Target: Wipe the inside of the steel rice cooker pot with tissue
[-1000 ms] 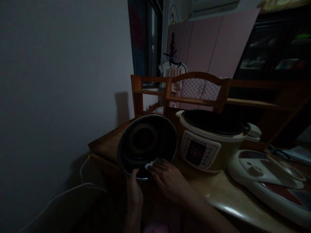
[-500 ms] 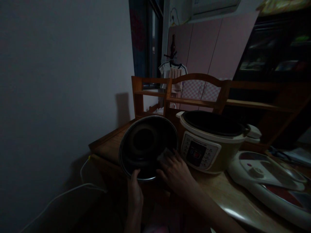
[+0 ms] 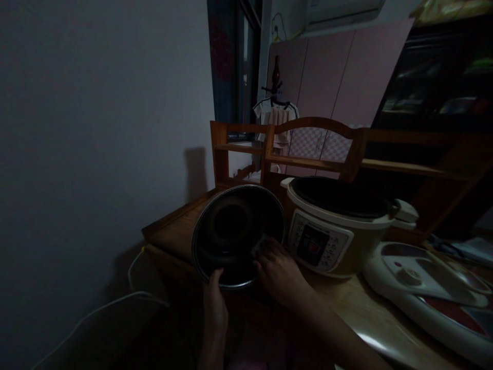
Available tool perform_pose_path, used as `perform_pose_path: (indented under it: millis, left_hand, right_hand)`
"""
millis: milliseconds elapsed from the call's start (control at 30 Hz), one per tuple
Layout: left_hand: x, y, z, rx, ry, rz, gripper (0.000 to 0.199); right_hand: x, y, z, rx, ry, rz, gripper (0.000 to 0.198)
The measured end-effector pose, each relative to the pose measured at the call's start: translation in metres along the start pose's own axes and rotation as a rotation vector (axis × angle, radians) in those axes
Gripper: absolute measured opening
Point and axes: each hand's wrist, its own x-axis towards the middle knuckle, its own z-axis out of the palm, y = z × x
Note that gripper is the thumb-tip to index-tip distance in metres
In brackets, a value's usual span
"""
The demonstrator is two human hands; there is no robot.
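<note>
A round black inner pot (image 3: 231, 221) is tilted so that its dark inside faces me. My left hand (image 3: 216, 306) grips its lower rim, the thumb lying over the edge and the fingers hidden behind it. Against the inside of the pot, at its lower right, my right hand (image 3: 279, 270) is closed on a greyish cloth (image 3: 262, 245), only a corner of which shows. Just right of the pot stands a pale green and white electric pressure cooker (image 3: 331, 231), its top uncovered and its dark cavity visible.
The cooker's lid (image 3: 419, 280) lies on the table (image 3: 346, 313) at the right. A wooden rack (image 3: 308, 162) rises along the table's back edge. The wall (image 3: 115, 128) is close on the left, with a white cable (image 3: 96, 311) hanging below the tabletop.
My right hand has shifted slightly with the cloth inside the pot, and its fingers are curled more closely. The left hand keeps its grip on the rim.
</note>
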Motion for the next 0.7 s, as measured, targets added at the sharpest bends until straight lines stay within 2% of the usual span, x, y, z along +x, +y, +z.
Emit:
perform_pose_path:
  millis: [100, 200, 333, 433, 567, 700]
  left_hand:
    - [-0.003, 0.003, 0.002, 0.016, 0.004, -0.004, 0.029]
    - [-0.003, 0.001, 0.003, 0.005, -0.039, 0.022, 0.031]
    - [0.000, -0.002, 0.005, -0.026, -0.042, -0.001, 0.031]
    - [0.000, -0.001, 0.004, 0.005, -0.006, 0.002, 0.027]
    - [-0.001, -0.002, 0.002, 0.031, 0.011, 0.005, 0.028]
    - [0.000, -0.004, 0.001, 0.031, -0.010, 0.034, 0.024]
  right_hand:
    - [-0.004, -0.015, -0.011, 0.160, -0.100, -0.001, 0.029]
    - [-0.006, -0.023, -0.022, 0.300, -0.182, -0.063, 0.034]
    - [-0.008, -0.024, -0.026, 0.369, -0.178, -0.051, 0.033]
    - [-0.008, -0.020, -0.019, 0.286, -0.140, -0.008, 0.028]
    - [-0.006, -0.011, -0.008, 0.067, -0.066, 0.052, 0.023]
    - [-0.004, -0.002, -0.005, -0.136, 0.024, 0.067, 0.036]
